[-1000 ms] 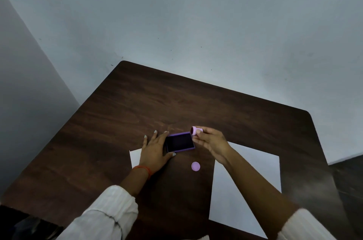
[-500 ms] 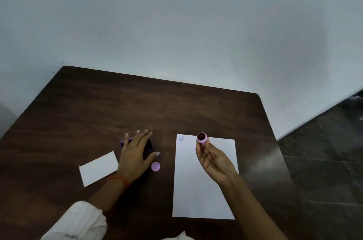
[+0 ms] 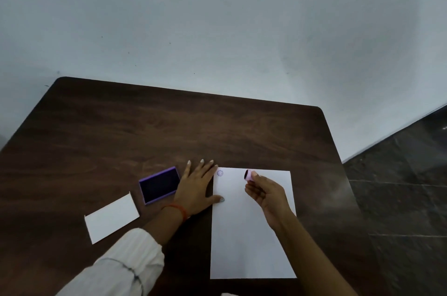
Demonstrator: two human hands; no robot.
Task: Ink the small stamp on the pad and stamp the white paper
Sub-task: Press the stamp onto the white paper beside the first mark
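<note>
A white paper sheet point(image 3: 249, 242) lies on the dark wooden table, with one faint round stamp print point(image 3: 220, 173) near its top left corner. My right hand point(image 3: 266, 195) holds the small pink stamp point(image 3: 249, 175) in its fingertips above the sheet's upper part, the dark inked face turned left. My left hand point(image 3: 197, 189) lies flat with fingers spread on the table, its thumb on the sheet's left edge. The open purple ink pad point(image 3: 159, 185) sits just left of that hand.
A small white card point(image 3: 111, 218) lies at the left of the table point(image 3: 169, 131). A pale wall stands behind the table's far edge. Dark tiled floor point(image 3: 406, 198) shows beyond the table's right edge.
My left hand has slid right off the ink pad to the sheet's edge, and now hides the round purple cap. My right hand has tipped the stamp's face to the left over the paper.
</note>
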